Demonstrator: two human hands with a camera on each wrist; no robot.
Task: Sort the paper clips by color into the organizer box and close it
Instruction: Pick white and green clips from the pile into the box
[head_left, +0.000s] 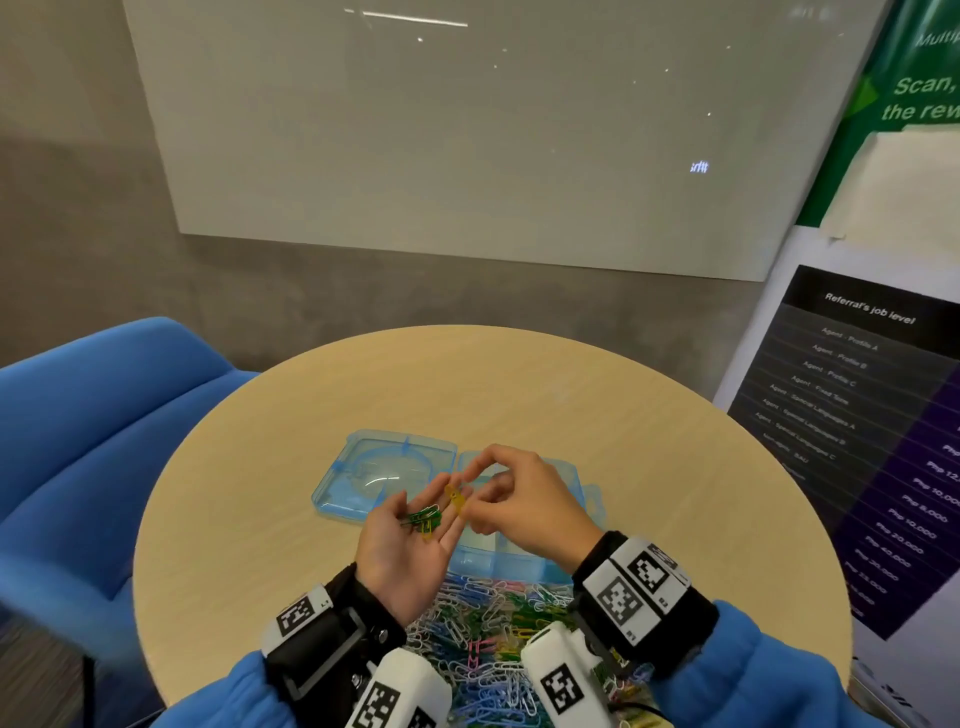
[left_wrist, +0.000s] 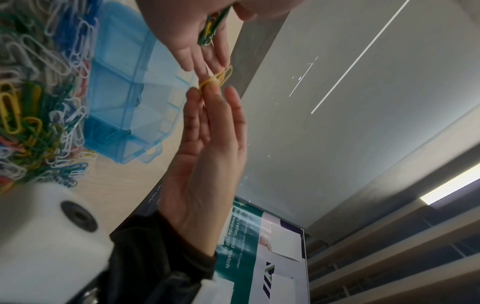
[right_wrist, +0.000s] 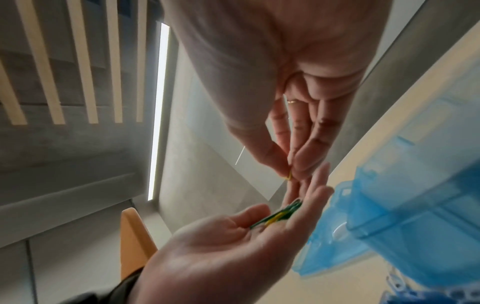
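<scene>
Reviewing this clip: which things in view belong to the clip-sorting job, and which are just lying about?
Part of the job:
- organizer box, lid open
- loose paper clips heaped on the table
- green and yellow clips in the left hand
- yellow clip pinched by the right hand

Just there:
- round table
- blue chair
- whiteboard
- poster

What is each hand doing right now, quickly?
Left hand: open, palm up, green paper clips resting on it.
Right hand: pinching a yellow paper clip.
</scene>
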